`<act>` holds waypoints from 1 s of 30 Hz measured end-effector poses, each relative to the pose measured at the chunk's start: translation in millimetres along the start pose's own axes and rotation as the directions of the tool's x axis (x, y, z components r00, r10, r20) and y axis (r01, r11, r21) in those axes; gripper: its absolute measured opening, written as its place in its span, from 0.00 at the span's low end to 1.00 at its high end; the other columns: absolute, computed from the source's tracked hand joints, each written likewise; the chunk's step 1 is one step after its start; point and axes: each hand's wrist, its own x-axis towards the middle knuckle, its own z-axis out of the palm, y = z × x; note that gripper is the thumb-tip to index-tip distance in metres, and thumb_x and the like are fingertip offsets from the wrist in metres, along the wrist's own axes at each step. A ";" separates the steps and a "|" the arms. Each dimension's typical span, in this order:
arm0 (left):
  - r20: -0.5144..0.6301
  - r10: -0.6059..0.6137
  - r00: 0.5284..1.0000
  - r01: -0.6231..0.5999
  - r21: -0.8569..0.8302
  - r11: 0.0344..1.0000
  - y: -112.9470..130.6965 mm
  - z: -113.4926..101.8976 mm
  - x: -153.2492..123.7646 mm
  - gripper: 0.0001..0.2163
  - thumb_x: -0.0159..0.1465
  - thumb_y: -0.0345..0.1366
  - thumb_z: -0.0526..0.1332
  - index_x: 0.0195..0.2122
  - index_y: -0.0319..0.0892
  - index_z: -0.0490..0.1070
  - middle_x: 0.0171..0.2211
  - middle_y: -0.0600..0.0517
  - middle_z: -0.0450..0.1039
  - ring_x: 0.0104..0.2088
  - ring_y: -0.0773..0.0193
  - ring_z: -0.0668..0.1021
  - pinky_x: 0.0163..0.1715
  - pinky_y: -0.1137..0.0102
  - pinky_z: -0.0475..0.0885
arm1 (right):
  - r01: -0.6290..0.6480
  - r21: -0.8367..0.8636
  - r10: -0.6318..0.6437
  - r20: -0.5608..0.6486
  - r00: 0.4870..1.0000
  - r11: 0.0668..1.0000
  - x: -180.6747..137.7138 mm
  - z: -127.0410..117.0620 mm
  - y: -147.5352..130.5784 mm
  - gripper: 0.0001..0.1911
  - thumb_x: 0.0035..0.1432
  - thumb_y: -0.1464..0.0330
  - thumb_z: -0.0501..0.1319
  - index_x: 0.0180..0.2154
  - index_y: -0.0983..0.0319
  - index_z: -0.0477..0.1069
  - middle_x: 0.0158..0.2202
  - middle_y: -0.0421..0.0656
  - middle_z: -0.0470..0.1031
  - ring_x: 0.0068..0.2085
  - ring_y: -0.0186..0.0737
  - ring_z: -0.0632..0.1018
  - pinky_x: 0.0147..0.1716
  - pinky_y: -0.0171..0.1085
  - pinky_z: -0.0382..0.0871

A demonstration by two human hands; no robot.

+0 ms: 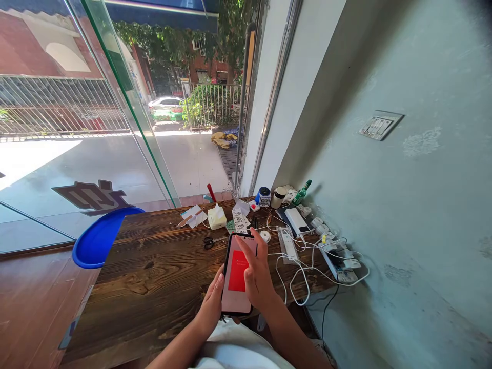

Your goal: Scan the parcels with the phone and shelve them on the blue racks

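Wooden table beside a glass door. The phone is held above the table's near edge. Left hand grasps its lower left edge; right hand grasps its right side.

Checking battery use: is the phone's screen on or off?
On: the phone screen is lit, showing a red block on white.

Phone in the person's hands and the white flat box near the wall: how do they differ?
The phone is held above the table by the left hand, the right hand over its screen; the white box lies flat by the cables. The phone has a dark rim and a red lit screen; the white box shows no light. Both are flat rectangles.
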 end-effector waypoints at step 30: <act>-0.136 0.173 0.976 -0.175 -0.006 0.984 1.6 -4.8 6.5 0.32 0.55 0.58 0.62 0.56 0.44 0.69 0.50 0.46 0.75 0.54 0.49 0.72 0.52 0.59 0.71 | -0.480 0.628 0.273 0.402 0.874 0.612 -32.1 6.3 0.6 0.54 0.45 0.64 0.73 0.63 0.53 0.39 0.61 0.53 0.61 0.60 0.54 0.66 0.57 0.56 0.63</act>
